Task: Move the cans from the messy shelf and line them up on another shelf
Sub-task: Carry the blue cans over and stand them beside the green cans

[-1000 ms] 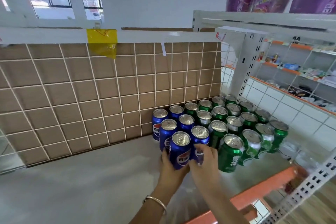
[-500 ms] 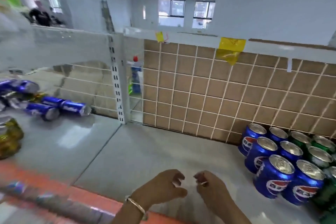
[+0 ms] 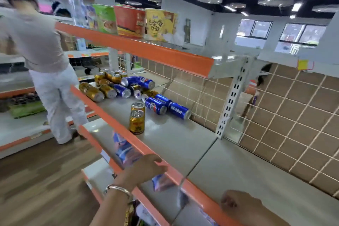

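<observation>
So my left hand [image 3: 145, 169] was hanging right over the orange front edge of the messy shelf [image 3: 170, 145], fingers loose and spread, gripping nothing. Silver bracelet [image 3: 117, 189] on that wrist. My right hand [image 3: 240, 205] was down by the front edge of the next shelf section [image 3: 256, 176], fingers loosely curled under, and nothing in it as far as I could see.

The cans were all well away from both hands. Nearest were two gold cans [image 3: 137, 124] standing upright, one right behind the other and touching, close to the front edge of the messy shelf. Just past them, toward the back edge, three blue cans [image 3: 156, 106] lay on their sides, bunched together. At the far left end there was a heap [image 3: 108, 91] of gold and blue cans on their sides, with one blue can [image 3: 137, 81] lying on top. A small bunch of upright gold ones [image 3: 110, 76] stood in the back corner.

A white slotted post [image 3: 231, 101] stood at the back edge between the two sections, with a wire grid [image 3: 293, 119] over brown board behind. The upper shelf [image 3: 139, 47] had big snack tubs [image 3: 129, 21] along it. Another person [image 3: 42, 46] stood in the aisle off to the left, near that far end.
</observation>
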Available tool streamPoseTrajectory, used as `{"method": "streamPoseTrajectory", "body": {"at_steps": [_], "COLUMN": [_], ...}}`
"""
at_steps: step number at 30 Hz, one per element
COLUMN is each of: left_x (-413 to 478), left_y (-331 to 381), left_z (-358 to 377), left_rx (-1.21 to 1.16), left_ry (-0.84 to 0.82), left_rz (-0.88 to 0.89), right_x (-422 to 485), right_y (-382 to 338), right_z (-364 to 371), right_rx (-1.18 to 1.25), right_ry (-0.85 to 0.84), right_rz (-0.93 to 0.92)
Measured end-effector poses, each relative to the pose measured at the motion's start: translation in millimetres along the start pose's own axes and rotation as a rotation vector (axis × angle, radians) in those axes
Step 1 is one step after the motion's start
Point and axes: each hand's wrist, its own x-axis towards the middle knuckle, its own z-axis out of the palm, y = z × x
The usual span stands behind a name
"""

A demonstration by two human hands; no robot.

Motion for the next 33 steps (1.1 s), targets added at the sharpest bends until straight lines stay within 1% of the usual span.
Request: {"method": "streamPoseTrajectory", "body": {"at_steps": [2, 3, 8, 10, 14, 18, 20, 23, 25, 27, 29, 31, 33], "left_x": [0.8, -2.1, -6.3, -5.5, 1.1, 23.7, 39.2, 63.3, 77.8, 93.4, 107.5, 119.3, 131.2], "left_y": [-14.0, -16.1, -25.9, -27.8, -38.4, -64.7, -77.1, -92.4, -96.4, -93.1, -81.4, -67.0, -55.9], "left_z": [-9.8, -12.4, -12.6, -14.8, -30.7, -66.3, -86.3, -107.8, -124.2, -142.8, -159.6, -172.7, -181.1], "left_rx": [-0.102, -0.108, -0.052, -0.025, 0.024, -0.028, -0.026, -0.099, -0.086, -0.091, -0.146, -0.200, -0.199], "left_ry": [0.155, 0.178, 0.084, 0.065, -0.032, -0.049, -0.025, -0.047, -0.042, -0.023, -0.001, 0.035, 0.050], "left_rz": [-0.020, -0.026, -0.060, -0.068, -0.032, -0.041, -0.014, 0.036, 0.084, 0.147, 0.197, 0.233, 0.290], "right_x": [8.1, 14.1, 53.8, 67.4, 94.8, 128.1, 143.9, 161.3, 167.6, 171.1, 175.1, 179.4, 184.6], "right_y": [-18.7, -29.0, -74.4, -85.5, -109.0, -139.9, -159.7, -185.9, -200.8, -212.3, -217.4, -217.5, -213.8], "right_z": [-3.1, -6.2, -10.4, -10.0, -1.0, 12.3, 14.8, 16.4, 18.9, 19.8, 17.9, 14.8, 12.6], "right_rx": [-0.030, -0.053, -0.143, -0.166, -0.132, -0.034, -0.012, 0.031, 0.064, 0.109, 0.144, 0.163, 0.175], "right_ry": [0.021, 0.036, -0.006, -0.025, -0.045, -0.065, -0.046, -0.051, -0.063, -0.052, -0.034, -0.026, -0.030], "right_rz": [-0.026, -0.038, -0.215, -0.249, -0.270, -0.252, -0.237, -0.172, -0.123, -0.092, -0.049, -0.011, 0.009]}}
